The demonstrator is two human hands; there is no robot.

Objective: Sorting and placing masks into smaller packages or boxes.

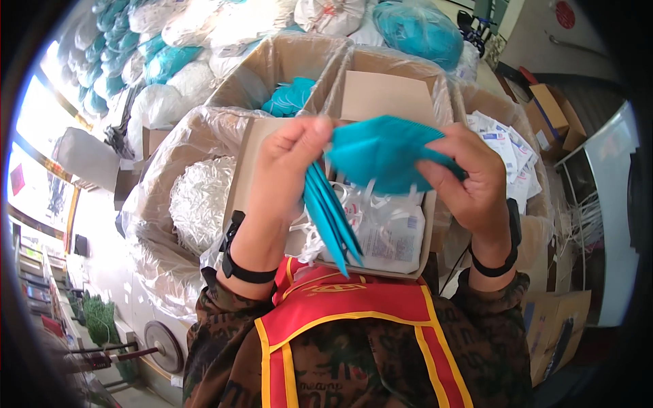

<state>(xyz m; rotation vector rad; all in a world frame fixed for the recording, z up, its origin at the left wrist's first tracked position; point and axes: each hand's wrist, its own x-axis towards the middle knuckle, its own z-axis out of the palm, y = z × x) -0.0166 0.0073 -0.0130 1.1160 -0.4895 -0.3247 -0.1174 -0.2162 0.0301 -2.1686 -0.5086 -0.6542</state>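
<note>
Between my two hands a teal folded face mask (pixel 381 153) is stretched above an open cardboard box. My right hand (pixel 476 177) pinches its right end between thumb and fingers. My left hand (pixel 282 160) is closed, with thumb and forefinger at the mask's left end, slightly blurred. Several more folded teal masks (pixel 333 221) hang from the same left hand, points down and white ear loops dangling beside them. Below, the cardboard box (pixel 427 234) holds white printed packets (pixel 394 238), partly covered by my hands and the masks.
Plastic-lined cartons surround the box: one with a white stringy bundle (pixel 204 204) at left, one with teal masks (pixel 292 98) behind, one with white packets (pixel 507 149) at right. Filled plastic bags (pixel 415 34) are piled at the back. A flattened cardboard piece (pixel 558 326) stands lower right.
</note>
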